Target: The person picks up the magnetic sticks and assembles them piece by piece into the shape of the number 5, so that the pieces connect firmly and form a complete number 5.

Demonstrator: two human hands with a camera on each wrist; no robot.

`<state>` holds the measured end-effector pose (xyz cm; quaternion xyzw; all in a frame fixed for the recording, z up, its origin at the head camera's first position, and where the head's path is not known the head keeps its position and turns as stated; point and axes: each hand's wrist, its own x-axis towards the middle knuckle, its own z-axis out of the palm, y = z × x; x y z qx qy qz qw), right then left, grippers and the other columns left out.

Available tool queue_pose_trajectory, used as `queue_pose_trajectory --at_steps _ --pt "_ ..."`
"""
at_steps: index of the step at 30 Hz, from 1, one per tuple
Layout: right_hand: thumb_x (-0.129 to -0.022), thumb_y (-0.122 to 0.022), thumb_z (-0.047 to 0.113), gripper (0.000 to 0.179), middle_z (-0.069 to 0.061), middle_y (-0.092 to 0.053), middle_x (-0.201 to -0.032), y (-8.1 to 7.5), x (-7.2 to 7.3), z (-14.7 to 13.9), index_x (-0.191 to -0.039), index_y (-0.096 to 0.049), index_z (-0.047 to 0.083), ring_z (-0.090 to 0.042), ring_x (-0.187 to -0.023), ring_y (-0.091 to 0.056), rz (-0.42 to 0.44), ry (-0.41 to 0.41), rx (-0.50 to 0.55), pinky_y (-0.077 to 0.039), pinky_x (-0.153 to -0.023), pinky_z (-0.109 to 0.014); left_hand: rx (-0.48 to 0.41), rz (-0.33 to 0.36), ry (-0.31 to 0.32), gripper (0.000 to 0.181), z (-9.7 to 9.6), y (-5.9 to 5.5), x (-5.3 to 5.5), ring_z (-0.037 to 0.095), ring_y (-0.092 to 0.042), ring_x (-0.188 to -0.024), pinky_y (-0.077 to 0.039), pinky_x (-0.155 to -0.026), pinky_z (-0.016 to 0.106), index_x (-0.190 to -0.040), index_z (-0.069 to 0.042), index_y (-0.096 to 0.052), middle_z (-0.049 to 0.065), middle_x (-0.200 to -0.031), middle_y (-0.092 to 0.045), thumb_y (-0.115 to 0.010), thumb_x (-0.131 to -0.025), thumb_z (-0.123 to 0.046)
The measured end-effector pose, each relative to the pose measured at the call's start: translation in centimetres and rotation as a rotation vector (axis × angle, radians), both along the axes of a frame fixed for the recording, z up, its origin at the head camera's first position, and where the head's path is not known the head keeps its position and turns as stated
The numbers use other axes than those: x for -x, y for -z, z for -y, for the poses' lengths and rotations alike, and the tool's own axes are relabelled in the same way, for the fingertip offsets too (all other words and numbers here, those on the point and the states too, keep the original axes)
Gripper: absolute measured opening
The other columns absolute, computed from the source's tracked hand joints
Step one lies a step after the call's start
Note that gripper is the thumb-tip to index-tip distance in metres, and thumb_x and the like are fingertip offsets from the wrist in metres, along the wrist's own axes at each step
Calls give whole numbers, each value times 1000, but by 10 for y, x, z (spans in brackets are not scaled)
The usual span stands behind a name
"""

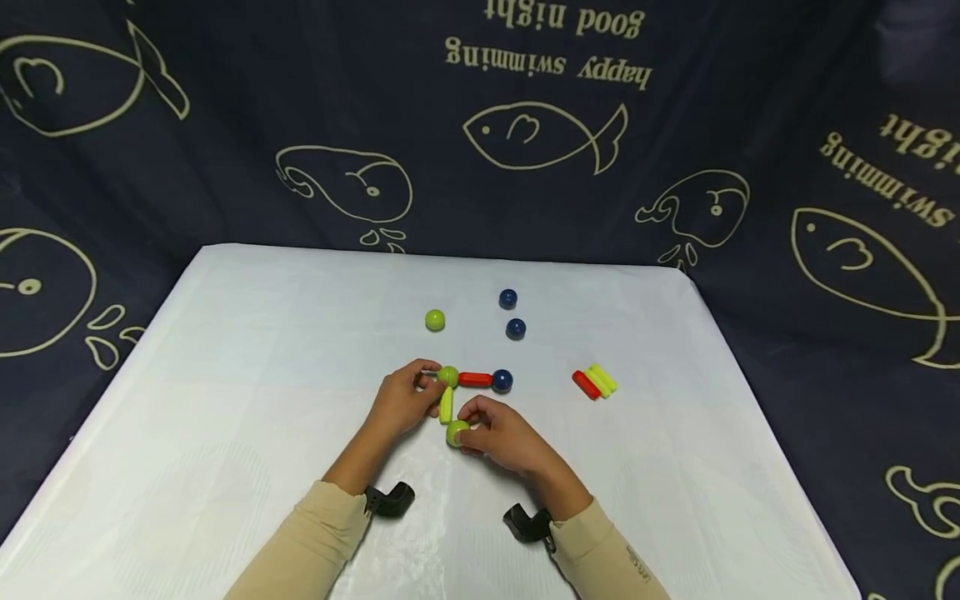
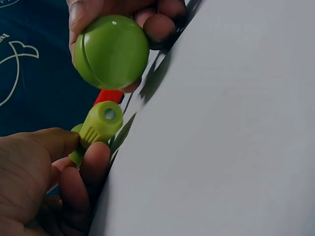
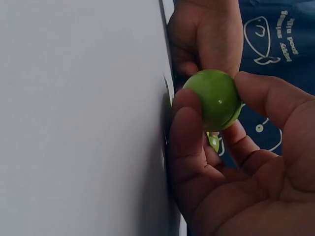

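Note:
My left hand (image 1: pixel 405 402) pinches a green ball (image 1: pixel 448 377) where a yellow-green rod (image 1: pixel 446 406) joins it. A red rod (image 1: pixel 475 380) runs from that ball to a dark blue ball (image 1: pixel 502 381). The left wrist view shows the yellow-green rod's free end (image 2: pixel 110 114), with a small metal disc in it, facing the camera. Between thumb and fingers, my right hand (image 1: pixel 504 437) holds a second green ball (image 3: pixel 212 100). This ball is close to the rod's free end, with a gap between them in the left wrist view.
Farther back on the white table (image 1: pixel 300 317) lie a loose green ball (image 1: pixel 435 320) and two dark blue balls, one behind (image 1: pixel 508 299) and one in front (image 1: pixel 516 329). To the right, a red rod (image 1: pixel 587 385) lies beside yellow-green rods (image 1: pixel 602 378). A dark patterned cloth (image 1: pixel 420 92) hangs behind.

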<state>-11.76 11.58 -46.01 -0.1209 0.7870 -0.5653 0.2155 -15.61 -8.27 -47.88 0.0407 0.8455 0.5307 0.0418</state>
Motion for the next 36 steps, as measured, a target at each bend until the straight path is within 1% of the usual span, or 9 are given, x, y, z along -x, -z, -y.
queue_pose_trajectory --at_steps 5,12,19,23,28,31,36 --pt "-87 -74 8 21 -6 -64 -91 1 0 3 -104 -61 2 -14 -72 -62 -24 12 -12 -52 -68 -28 -1 -1 -15 29 -1 -1 1 13 -65 -55 -45 -62 29 -122 -8 -64 -1 -78 -66 -64 -96 -21" --pt "-88 -73 7 20 -6 -63 -92 0 -3 8 -103 -61 2 -14 -73 -63 -13 28 3 -55 -69 -29 11 -13 -25 29 -3 0 1 12 -64 -53 -44 -58 28 -120 -9 -66 -1 -77 -66 -65 -95 -23" --pt "-88 -73 10 21 -6 -64 -93 3 -5 10 -103 -61 3 -15 -73 -65 -28 31 -24 -55 -68 -29 33 -18 -34 29 -5 -1 1 12 -61 -52 -41 -55 28 -120 -8 -66 -2 -72 -64 -66 -95 -23" --pt "-89 -73 11 20 -5 -65 -92 3 -5 11 -103 -61 4 -14 -71 -66 -38 50 -47 -55 -66 -28 40 -22 -35 28 -6 -1 1 13 -60 -51 -41 -55 28 -118 -9 -67 -3 -69 -64 -65 -95 -24" --pt "-89 -72 10 18 -4 -65 -91 3 -6 12 -103 -61 4 -14 -69 -65 -45 64 -60 -55 -65 -29 39 -24 -35 29 -6 -2 0 13 -61 -51 -41 -54 28 -118 -8 -67 -3 -73 -65 -65 -95 -25" --pt "-90 -71 11 17 -3 -66 -90 1 -5 9 -103 -62 5 -14 -69 -64 -71 62 -89 -54 -65 -29 40 -14 -31 31 -6 -1 0 12 -62 -52 -42 -57 28 -121 -8 -65 -3 -76 -66 -65 -95 -26" --pt "-93 -69 16 17 -2 -65 -92 -9 3 -4 -105 -62 7 -15 -68 -61 -149 59 -166 -51 -62 -30 30 19 -22 33 -3 -2 -4 11 -64 -60 -46 -69 31 -124 -8 -63 -2 -81 -67 -65 -96 -25"
